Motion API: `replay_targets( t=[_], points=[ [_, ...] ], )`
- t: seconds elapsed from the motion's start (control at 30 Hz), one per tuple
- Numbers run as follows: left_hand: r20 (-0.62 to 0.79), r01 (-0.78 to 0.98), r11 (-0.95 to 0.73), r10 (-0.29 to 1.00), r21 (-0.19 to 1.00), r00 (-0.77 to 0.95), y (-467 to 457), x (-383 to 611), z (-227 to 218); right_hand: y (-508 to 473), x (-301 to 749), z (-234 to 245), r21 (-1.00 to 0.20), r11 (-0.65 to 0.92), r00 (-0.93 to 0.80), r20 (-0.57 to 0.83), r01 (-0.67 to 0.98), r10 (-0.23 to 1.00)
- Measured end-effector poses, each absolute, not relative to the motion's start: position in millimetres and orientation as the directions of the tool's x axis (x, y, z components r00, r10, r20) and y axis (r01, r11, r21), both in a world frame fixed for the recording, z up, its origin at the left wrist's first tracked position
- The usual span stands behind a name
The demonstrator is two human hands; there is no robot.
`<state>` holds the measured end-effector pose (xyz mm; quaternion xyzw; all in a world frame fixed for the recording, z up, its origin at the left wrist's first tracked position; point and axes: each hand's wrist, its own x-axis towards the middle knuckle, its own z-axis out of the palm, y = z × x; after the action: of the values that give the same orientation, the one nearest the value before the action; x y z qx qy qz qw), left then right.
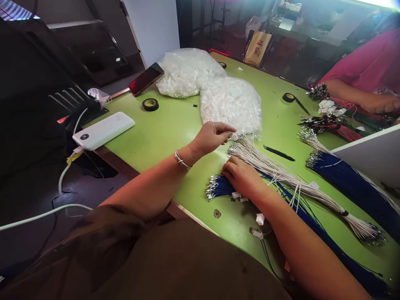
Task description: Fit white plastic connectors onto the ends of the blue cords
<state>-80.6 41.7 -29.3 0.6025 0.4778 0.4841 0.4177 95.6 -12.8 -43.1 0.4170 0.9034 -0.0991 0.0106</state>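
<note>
My left hand [213, 136] is closed in a pinch in front of a clear bag of white connectors [231, 102]. A small white piece shows at its fingertips, too small to tell whether it is held. Just right of it are the metal-tipped ends of a bundle of white wires [265, 160]. My right hand [245, 177] rests with curled fingers over a bundle of blue wires [224, 186], close to their crimped ends; what its fingertips hold is hidden. Several loose white connectors lie beside and under the right wrist, one connector [260, 219] standing apart.
A second bag [190, 71], tape rolls [150, 104], a phone [146, 79] and a white power bank [104, 131] lie behind and left. A black cutter-like tool [279, 153] is right of the white wires. More blue wires [346, 175] and another person's arm [356, 93] are at right.
</note>
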Motion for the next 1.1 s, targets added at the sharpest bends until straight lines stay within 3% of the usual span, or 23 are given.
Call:
replay_targets(
  t=[0.1,0.17,0.3,0.4,0.53,0.63,0.8,1.1],
  points=[
    [0.084,-0.021,-0.082,0.990,0.996,0.116,37,-78,-26,-14,90,-45,-0.036,0.604,-0.604,-0.125,0.796,0.787],
    [0.022,-0.116,-0.004,0.989,0.993,0.149,35,-78,-25,-12,91,-48,-0.064,0.554,-0.558,-0.074,0.830,0.827],
    [-0.128,-0.283,0.196,0.962,0.939,0.241,32,-73,-29,-3,107,-54,-0.380,0.421,-0.404,0.127,0.824,0.906],
    [-0.236,-0.360,0.338,0.924,0.870,0.300,30,-67,-35,0,117,-54,-0.663,0.311,-0.215,0.225,0.681,0.950],
    [-0.345,-0.395,0.482,0.863,0.782,0.370,27,-61,-44,-1,120,-53,-0.821,0.319,-0.102,0.309,0.474,0.946],
    [-0.347,-0.423,0.508,0.847,0.750,0.402,26,-59,-48,-1,120,-53,-0.798,0.394,-0.102,0.393,0.456,0.914],
    [-0.303,-0.437,0.497,0.845,0.750,0.441,25,-59,-48,-3,121,-53,-0.641,0.506,-0.193,0.494,0.577,0.847],
    [-0.294,-0.397,0.480,0.846,0.782,0.445,24,-59,-51,-6,121,-49,-0.645,0.421,-0.164,0.421,0.638,0.892]
  ],
)
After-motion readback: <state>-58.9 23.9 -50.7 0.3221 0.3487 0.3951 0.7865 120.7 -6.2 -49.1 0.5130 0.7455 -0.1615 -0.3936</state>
